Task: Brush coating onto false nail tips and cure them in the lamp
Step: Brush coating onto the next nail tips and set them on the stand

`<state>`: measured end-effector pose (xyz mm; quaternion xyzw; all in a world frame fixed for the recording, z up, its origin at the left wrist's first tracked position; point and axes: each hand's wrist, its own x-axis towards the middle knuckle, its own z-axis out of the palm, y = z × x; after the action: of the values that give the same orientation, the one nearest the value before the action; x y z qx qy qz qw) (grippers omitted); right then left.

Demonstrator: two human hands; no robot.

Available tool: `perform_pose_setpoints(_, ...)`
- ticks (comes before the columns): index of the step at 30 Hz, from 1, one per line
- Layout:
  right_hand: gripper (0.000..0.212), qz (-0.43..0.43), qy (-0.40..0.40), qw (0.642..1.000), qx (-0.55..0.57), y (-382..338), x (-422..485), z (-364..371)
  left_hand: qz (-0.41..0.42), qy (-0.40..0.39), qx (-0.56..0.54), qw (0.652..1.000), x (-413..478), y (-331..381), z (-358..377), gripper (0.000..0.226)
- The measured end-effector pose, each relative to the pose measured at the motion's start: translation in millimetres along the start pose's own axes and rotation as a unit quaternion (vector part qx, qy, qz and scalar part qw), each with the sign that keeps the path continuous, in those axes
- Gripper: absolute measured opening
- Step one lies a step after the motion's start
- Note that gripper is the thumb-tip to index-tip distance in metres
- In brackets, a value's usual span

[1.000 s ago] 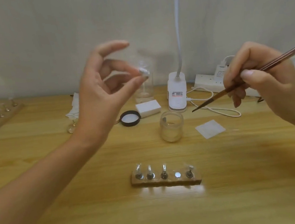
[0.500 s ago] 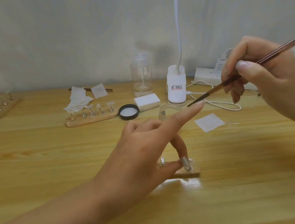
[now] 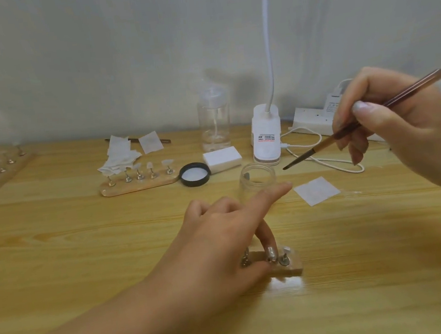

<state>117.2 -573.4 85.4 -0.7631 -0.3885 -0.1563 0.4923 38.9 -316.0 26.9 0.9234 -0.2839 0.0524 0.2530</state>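
False nail tips (image 3: 285, 249), small and clear, ride on short metal stands (image 3: 283, 259) plugged into a pale wooden block (image 3: 294, 270) at the near middle of the light wooden table (image 3: 71, 254). From my end only the rightmost stand shows cleanly, because the left hand (image 3: 222, 238) covers the others. That hand rests low on the block with thumb and middle finger closed on the stand just beside the rightmost one, index finger stretched straight out toward the far side; whether a tip sits on the pinched stand I cannot tell. The right hand (image 3: 392, 129) hovers well apart to the right, fingers curled in a pen grip around a slim brown brush (image 3: 361, 124). The brush's dark bristles point down and left, in the air near the rim of an open clear glass jar (image 3: 257, 179). The jar's black lid (image 3: 194, 173) lies beside a white rectangular block (image 3: 222, 158). Behind those stands the white clip-base lamp (image 3: 266, 139), its gooseneck rising out of view. I read this as the handling part of the coating step: a stand being seated in, or picked from, the block. Next I would want the brush loaded at the jar. Then a tip should be brought up to it steadily, the wet face kept off the fingers, before anything goes under the lamp.
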Motion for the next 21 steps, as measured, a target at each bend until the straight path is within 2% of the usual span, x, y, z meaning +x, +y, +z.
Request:
perform_pose_setpoints(9, 0.022, -0.003, 0.006, 1.0, -0.008, -3, 0, 0, 0.058, 0.01, 0.08, 0.995, 3, 13, 6, 0.084)
perform_pose_setpoints(13, 0.021, -0.003, 0.004, 1.0, -0.019, -4, 1, 0, 0.074, -0.003, 0.131, 0.989, 6, 16, 6, 0.091)
perform_pose_setpoints(18, 0.021, 0.004, 0.006, 1.0, -0.02, -3, 1, 0, 0.112, 0.074, 0.192, 0.972, 6, 15, 16, 0.102)
perform_pose_setpoints(21, 0.021, 0.007, 0.005, 1.0, -0.021, -2, 1, 0, 0.137, 0.088, 0.189, 0.968, 7, 17, 15, 0.088)
